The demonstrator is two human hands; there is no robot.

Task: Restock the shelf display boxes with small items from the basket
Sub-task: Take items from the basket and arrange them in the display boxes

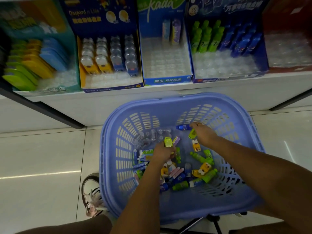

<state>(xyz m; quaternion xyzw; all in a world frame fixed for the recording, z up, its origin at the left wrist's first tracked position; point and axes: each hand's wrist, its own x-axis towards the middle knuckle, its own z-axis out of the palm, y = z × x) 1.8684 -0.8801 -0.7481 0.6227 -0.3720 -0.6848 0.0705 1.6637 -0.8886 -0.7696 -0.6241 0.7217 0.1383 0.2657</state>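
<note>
**A:** Where are the small items?

**B:** The small items (208, 177) lie in a loose heap on the bottom of the lilac basket (185, 103). They are little green bottles, yellow cartons and blue tubes, with clear shells toward its far left corner. The basket stands just in front of the white shelf (135, 97).

**A:** And the hands?

**B:** Both are inside the basket. The left hand (164, 154) has its fingers curled round a yellow-green carton (168, 142), held upright above the heap. A purple piece and a green bottle show beside those fingers, but I cannot tell if they are gripped too. The right hand (205, 133) reaches toward the far wall and pinches a blue bottle (183, 127) sideways at its fingertips. A lime piece (192, 133) shows just under that hand.

**A:** What is on the shelf?

**B:** Display boxes stand side by side.
- The teal box (50, 89) holds flat green, yellow and blue pieces.
- The navy box (111, 88) has four rows of clear-packed yellow and blue pieces.
- The middle blue box (167, 80) is mostly bare clear tray, with two cartons at the back.
- The next box (228, 78) has green and blue bottles at its rear.
- The red box (287, 69) is blurred.

**A:** Anything lower down?

**B:** A laced shoe (92, 188) rests on the pale tiled floor (42, 157), just left of the basket.
</note>
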